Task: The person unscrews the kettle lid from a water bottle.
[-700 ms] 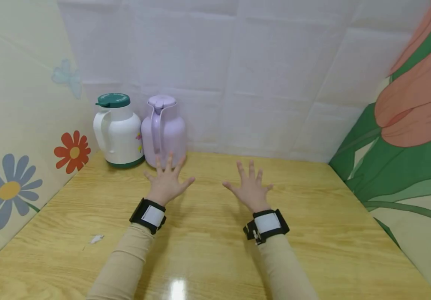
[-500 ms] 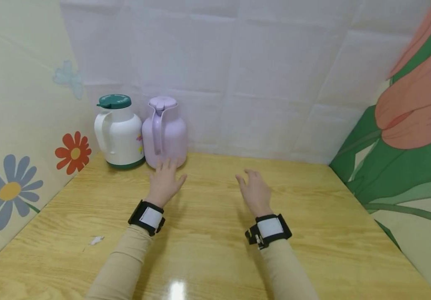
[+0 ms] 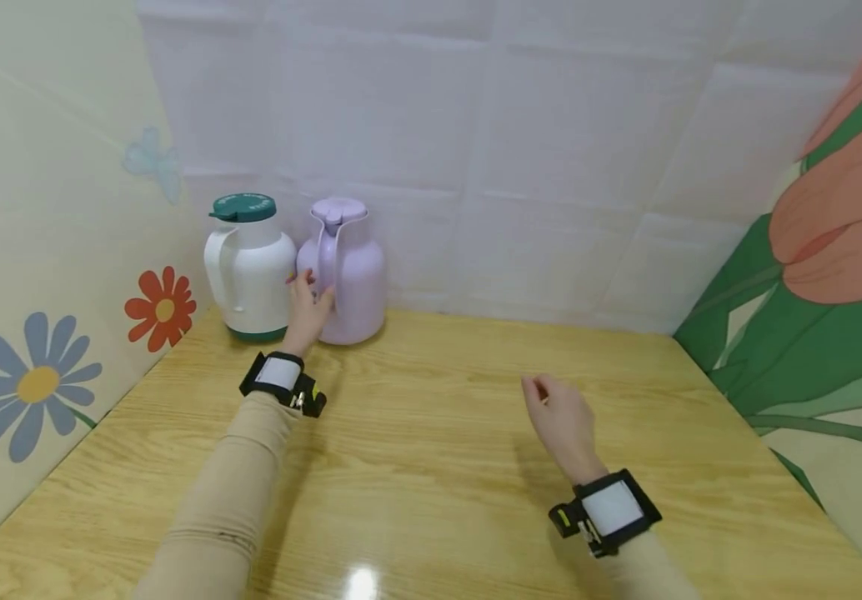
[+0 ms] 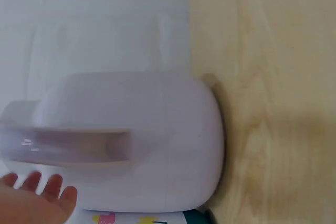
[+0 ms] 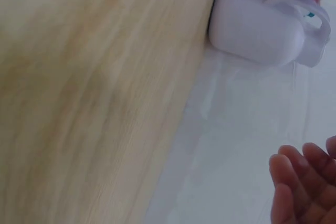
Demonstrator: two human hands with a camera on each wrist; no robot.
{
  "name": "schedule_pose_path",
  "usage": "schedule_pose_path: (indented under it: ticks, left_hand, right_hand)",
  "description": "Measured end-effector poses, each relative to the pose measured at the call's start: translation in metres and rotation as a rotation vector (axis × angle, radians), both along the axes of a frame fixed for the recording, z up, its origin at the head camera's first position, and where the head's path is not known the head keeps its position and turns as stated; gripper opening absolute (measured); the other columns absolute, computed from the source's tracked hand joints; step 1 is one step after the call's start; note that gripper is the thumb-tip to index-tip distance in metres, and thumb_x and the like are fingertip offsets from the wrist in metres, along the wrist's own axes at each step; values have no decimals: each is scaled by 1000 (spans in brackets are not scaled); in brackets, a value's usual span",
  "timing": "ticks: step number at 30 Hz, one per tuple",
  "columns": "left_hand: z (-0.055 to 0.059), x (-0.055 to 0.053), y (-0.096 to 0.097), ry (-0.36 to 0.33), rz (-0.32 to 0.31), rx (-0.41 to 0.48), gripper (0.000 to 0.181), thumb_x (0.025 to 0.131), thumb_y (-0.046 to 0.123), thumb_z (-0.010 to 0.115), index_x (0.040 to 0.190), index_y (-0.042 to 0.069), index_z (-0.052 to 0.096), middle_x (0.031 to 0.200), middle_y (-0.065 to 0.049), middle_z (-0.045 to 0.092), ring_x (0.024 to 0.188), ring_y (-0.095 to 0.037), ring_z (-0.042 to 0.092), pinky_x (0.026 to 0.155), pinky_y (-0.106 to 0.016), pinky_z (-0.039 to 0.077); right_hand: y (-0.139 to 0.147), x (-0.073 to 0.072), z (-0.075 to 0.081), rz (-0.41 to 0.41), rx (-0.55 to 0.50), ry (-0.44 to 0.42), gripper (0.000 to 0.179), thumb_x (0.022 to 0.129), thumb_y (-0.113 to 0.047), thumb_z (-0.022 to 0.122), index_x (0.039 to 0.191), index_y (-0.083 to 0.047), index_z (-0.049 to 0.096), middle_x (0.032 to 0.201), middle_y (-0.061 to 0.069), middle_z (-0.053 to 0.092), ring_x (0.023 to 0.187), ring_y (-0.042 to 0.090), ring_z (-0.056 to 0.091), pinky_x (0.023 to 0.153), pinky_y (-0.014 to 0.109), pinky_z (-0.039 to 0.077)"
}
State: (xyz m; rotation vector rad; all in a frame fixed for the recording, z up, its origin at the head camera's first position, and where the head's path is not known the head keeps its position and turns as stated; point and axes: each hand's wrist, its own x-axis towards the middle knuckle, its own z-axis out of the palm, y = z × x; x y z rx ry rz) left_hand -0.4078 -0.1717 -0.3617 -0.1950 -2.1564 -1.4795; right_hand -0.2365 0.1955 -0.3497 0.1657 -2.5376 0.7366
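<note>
Looking at the lilac vacuum jug [image 3: 352,275]: standing upright at the back left of the wooden table [image 3: 438,417], close against the white quilted wall [image 3: 551,167], with its handle [image 3: 323,267] facing forward. Touching, or all but touching, the white jug with the green lid [image 3: 251,267] on its left side.

Holding the left hand [image 3: 309,307] just at that handle, in the narrow gap between the two jugs. Not gripping anything. In the left wrist view, showing straight fingertips [image 4: 52,184] beside the handle [image 4: 68,148] and apart from it. Keeping the right hand [image 3: 562,421] well apart, hovering over bare table, fingers loosely curled and holding nothing.

Judging the risks:
- Probably knocking or shoving the white jug when working fingers through the handle, there being so little room between the two.
- Possibly tipping the lilac jug against the wall by catching only the handle's edge with the fingertips.
- Perhaps misjudging the weight, since there is no telling how full it is, and letting it swing or slip.
- Possibly spilling through tilting, if the lid is sitting loose.
</note>
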Motion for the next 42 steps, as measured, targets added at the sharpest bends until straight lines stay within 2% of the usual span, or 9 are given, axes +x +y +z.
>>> schedule_pose_path:
  ticks: [3,6,10,13,19,22,24,32,42]
  left_hand:
    - [16,-13,-2,-106,-121,107,61,105,34,48,151,-2,29,140,-20,46,124,-29,48,111,-41,38]
    - [68,34,14,-244,-255,239,45,109,15,40,146,-10,32,118,-9,64,111,-15,60,111,-38,38]
    - [67,29,9,-219,-386,380,35,110,13,40,136,-9,44,84,13,60,83,-2,57,98,-30,41]
    - [49,5,-1,-195,-493,475,23,108,17,49,118,-3,57,82,8,60,85,-6,54,95,-26,37]
    - [-7,-90,-23,-184,-626,518,21,102,25,62,105,5,61,88,-2,64,96,-14,55,94,-24,35]
    - [-12,-104,-22,-164,-626,536,23,101,25,62,108,4,58,88,-5,64,93,-16,56,92,-25,37]
    - [-6,-94,-17,-148,-620,556,21,101,24,62,108,5,57,87,-5,64,90,-15,57,91,-25,38]
    - [69,31,23,-233,-514,470,13,109,8,35,102,9,45,81,6,49,86,-9,44,96,-24,29]
    - [93,73,45,-213,-546,367,15,109,4,33,100,8,44,81,6,49,86,-8,43,89,-23,32]
  right_hand:
    - [6,14,0,28,3,-34,28,104,-18,55,92,2,71,76,11,68,63,20,60,53,29,45]
    - [10,27,2,40,-6,-56,27,104,-17,55,88,-1,70,71,7,65,58,14,54,49,25,39]
    - [11,41,3,45,-9,-57,28,104,-16,56,83,-3,68,68,5,64,54,11,49,46,24,36]
    - [12,48,2,39,-3,-56,28,104,-15,57,82,-2,68,67,5,64,53,11,48,46,24,36]
    - [11,51,-3,56,-8,-77,26,103,-14,57,84,-1,69,69,6,65,55,10,48,49,24,37]
    - [7,50,-5,90,-2,-65,25,103,-14,58,83,-3,68,68,4,63,54,9,45,49,24,36]
    - [6,48,-5,113,13,-49,24,102,-12,59,82,-3,68,67,4,63,53,8,43,49,23,36]
    - [11,52,-6,144,15,-81,26,102,-10,59,77,-5,65,59,-4,51,49,5,35,47,22,31]
    - [17,55,-5,94,19,-127,27,103,-12,58,79,-4,66,60,-4,50,51,8,36,48,22,30]
